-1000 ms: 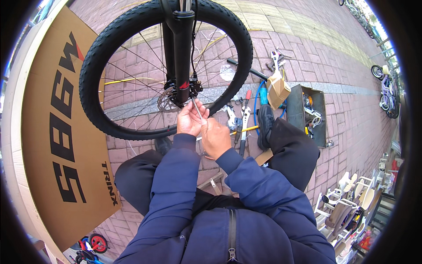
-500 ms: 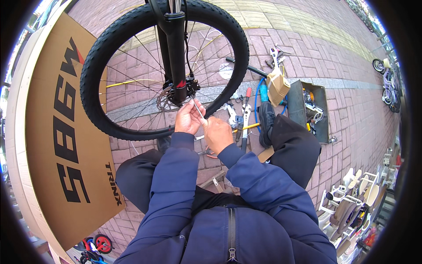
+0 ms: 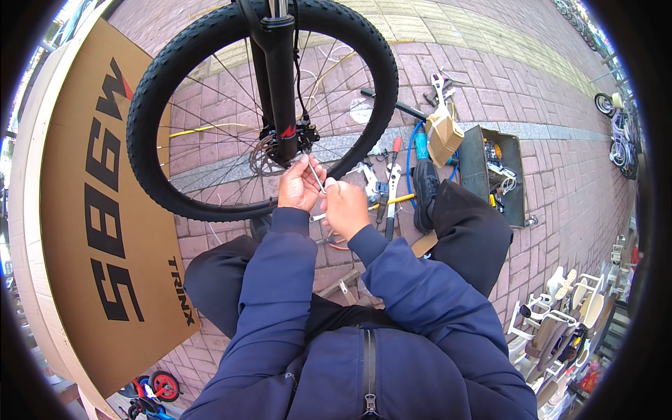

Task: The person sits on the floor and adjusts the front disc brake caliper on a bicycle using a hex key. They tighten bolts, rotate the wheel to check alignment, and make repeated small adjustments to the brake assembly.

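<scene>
Bright, diffuse daylight; shadows on the brick paving are soft. Fisheye distortion bows the cardboard box within a black vignette; glare whitens the upper-left rim. Knobbly bicycle tyre distinct; distant purple bicycle softened.

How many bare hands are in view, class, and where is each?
2: the left hand, at the far end of a thin metal rod near the bicycle wheel; the right hand, closed around the rod's near end. Neither is hidden.

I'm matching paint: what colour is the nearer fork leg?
The nearer fork leg is black with a red mark low down; head view.
</scene>
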Demonstrator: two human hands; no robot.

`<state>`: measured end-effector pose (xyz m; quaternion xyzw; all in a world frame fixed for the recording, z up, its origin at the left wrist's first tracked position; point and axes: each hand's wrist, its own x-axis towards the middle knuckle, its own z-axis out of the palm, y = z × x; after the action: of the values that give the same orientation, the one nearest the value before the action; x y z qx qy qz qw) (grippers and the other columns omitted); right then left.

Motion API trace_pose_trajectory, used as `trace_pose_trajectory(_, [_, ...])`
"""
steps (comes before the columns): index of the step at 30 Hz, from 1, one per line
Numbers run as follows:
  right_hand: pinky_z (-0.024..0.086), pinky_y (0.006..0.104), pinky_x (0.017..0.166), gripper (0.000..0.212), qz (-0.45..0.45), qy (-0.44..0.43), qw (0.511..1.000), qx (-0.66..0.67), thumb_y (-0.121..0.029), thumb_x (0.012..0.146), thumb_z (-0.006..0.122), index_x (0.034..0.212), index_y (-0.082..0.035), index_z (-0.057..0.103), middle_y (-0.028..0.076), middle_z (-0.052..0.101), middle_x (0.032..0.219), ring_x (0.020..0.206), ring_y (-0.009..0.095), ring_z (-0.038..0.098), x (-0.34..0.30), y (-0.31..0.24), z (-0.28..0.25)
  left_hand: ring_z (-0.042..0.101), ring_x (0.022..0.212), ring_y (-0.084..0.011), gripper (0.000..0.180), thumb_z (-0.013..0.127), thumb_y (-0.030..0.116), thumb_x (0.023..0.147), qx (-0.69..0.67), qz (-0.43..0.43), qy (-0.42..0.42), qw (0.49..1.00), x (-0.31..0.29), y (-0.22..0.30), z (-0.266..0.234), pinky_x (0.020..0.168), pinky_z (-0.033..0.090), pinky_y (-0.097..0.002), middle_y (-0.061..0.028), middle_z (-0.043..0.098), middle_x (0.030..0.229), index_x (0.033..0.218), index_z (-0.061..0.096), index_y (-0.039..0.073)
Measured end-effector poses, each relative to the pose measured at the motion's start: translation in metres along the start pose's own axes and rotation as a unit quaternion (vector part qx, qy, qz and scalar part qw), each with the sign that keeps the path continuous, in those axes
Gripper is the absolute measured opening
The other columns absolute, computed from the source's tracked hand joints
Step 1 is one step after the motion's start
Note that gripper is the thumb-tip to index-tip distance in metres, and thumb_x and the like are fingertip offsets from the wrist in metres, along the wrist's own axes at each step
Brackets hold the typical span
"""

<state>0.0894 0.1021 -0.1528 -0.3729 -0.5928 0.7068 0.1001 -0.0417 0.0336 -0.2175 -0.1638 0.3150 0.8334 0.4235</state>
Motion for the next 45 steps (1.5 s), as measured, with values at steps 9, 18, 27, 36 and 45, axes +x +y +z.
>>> trace_pose_trajectory(9, [0.054, 0.0481, 0.063, 0.034, -0.298, 0.125, 0.844, -0.428, -0.033, 0.096, 0.065, 0.092, 0.001, 0.061, 0.014, 0.065, 0.073, 0.066, 0.034, 0.067, -0.008, -0.002, -0.008, 0.070, 0.078, -0.0202, 0.011, 0.067, 0.015, 0.097, 0.018, 0.009, 0.015, 1.000, 0.000, 0.000, 0.000, 0.079, 0.060, -0.0392, -0.0065, 0.071, 0.087, 0.098, 0.068, 0.004])
trace_pose_trajectory(18, [0.054, 0.0413, 0.062, 0.034, 0.160, -0.063, 0.983, 0.062, -0.034, 0.097, 0.066, 0.097, 0.000, 0.063, 0.013, 0.066, 0.077, 0.068, 0.026, 0.066, -0.007, -0.002, 0.008, 0.070, 0.077, -0.0195, 0.013, 0.067, 0.016, 0.097, 0.027, 0.006, -0.012, 1.000, 0.000, 0.000, 0.002, 0.078, 0.060, -0.0378, -0.0072, 0.070, 0.086, 0.097, 0.067, 0.003])
trace_pose_trajectory(27, [0.050, 0.0432, 0.057, 0.034, -0.318, 0.086, 0.838, -0.434, -0.033, 0.098, 0.064, 0.097, 0.001, 0.062, 0.011, 0.064, 0.079, 0.070, 0.027, 0.066, -0.001, 0.004, -0.001, 0.069, 0.077, -0.0191, 0.012, 0.067, 0.016, 0.097, 0.024, 0.007, -0.003, 1.000, 0.001, -0.002, 0.002, 0.078, 0.060, -0.0376, -0.0064, 0.070, 0.085, 0.096, 0.068, 0.004])
trace_pose_trajectory(36, [0.054, 0.0372, 0.060, 0.034, 0.148, -0.025, 0.988, 0.031, -0.033, 0.101, 0.060, 0.095, 0.000, 0.063, 0.006, 0.062, 0.077, 0.063, 0.018, 0.061, 0.000, -0.007, -0.006, 0.069, 0.075, -0.0183, 0.012, 0.066, 0.015, 0.097, 0.001, 0.006, -0.017, 1.000, 0.002, -0.001, 0.000, 0.076, 0.059, -0.0378, -0.0058, 0.069, 0.082, 0.093, 0.067, 0.004])
trace_pose_trajectory(45, [0.052, 0.0484, 0.073, 0.028, -0.226, 0.045, 0.862, -0.452, -0.030, 0.085, 0.073, 0.082, -0.003, 0.071, 0.020, 0.067, 0.086, 0.076, 0.039, 0.064, -0.004, 0.009, -0.016, 0.068, 0.072, -0.0171, 0.011, 0.067, 0.014, 0.096, 0.186, 0.019, 0.002, 0.982, -0.009, -0.009, 0.007, 0.068, 0.059, -0.0310, -0.0062, 0.068, 0.082, 0.098, 0.061, 0.005])
